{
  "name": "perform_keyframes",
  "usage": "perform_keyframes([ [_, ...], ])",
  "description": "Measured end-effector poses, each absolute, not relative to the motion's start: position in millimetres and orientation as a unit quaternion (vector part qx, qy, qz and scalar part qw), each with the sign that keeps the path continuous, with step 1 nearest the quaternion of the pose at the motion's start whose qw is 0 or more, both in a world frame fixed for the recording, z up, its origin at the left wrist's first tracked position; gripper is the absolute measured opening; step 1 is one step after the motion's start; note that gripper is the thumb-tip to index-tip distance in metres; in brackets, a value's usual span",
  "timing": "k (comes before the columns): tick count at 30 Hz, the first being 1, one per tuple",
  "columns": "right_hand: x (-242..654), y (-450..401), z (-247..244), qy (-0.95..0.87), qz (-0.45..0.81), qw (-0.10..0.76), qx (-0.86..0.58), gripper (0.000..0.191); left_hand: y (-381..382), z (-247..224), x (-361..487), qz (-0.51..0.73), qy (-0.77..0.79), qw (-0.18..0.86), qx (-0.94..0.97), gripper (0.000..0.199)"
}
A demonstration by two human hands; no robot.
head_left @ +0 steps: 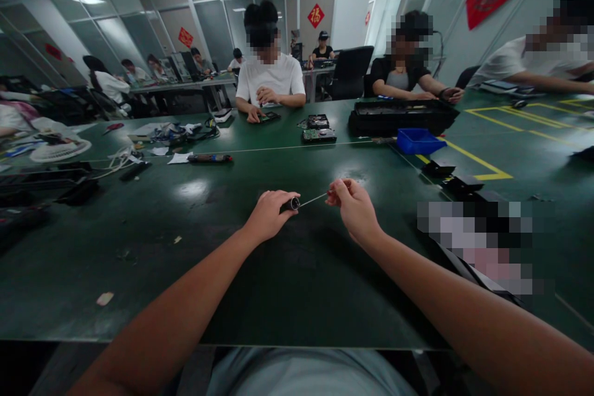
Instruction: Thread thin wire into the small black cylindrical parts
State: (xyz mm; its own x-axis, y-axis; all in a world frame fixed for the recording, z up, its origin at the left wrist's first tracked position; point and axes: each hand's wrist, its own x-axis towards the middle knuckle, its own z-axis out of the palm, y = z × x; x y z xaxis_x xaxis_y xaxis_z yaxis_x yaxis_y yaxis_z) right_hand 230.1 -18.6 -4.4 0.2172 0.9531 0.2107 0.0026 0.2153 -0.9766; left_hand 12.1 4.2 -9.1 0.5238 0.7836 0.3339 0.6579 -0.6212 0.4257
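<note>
Out in front of me, above the green table, my left hand (270, 213) is wrapped round the black cylindrical handle (293, 203) of what looks like a screwdriver. The handle's pale-ringed round end faces me. A thin metal shaft (314, 200) runs from that end up and to the right. My right hand (351, 205) is closed in a pinch at the shaft's far end; its fingers hide the tip. Both hands appear slightly above the tabletop.
Across the green table (297, 297) sit co-workers, one handling a small board (269, 117). Hard drives (319, 135), a blue tray (420, 141) and a black casing (401, 117) stand ahead. Cables (179, 132) and a dark tool (210, 159) lie left; black parts (461, 184) lie right.
</note>
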Motion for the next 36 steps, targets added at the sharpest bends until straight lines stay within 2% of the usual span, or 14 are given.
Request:
perform_keyframes([
  [4,230,-21,-2,-0.520,0.366,0.603,-0.481,0.028,4,-8,12,0.238,0.420,0.123,0.867,0.036],
  [12,232,-30,7,-0.634,0.229,0.507,-0.537,0.022,4,-10,12,0.245,0.430,0.139,0.858,0.035],
  [17,233,-30,8,-0.629,0.217,0.511,-0.544,0.023,5,-12,13,0.305,0.453,0.191,0.816,0.030],
  [22,233,-31,9,-0.625,0.214,0.517,-0.545,0.023,5,-12,10,0.350,0.472,0.207,0.782,0.036],
  [28,235,-29,9,-0.605,0.202,0.540,-0.549,0.023,-1,-5,15,0.256,0.461,0.202,0.825,0.037],
  [33,238,-27,9,-0.596,0.189,0.554,-0.550,0.025,-3,-4,24,0.169,0.439,0.156,0.868,0.028],
  [36,238,-28,11,-0.598,0.182,0.552,-0.553,0.025,-3,-5,28,0.127,0.431,0.106,0.887,0.038],
])
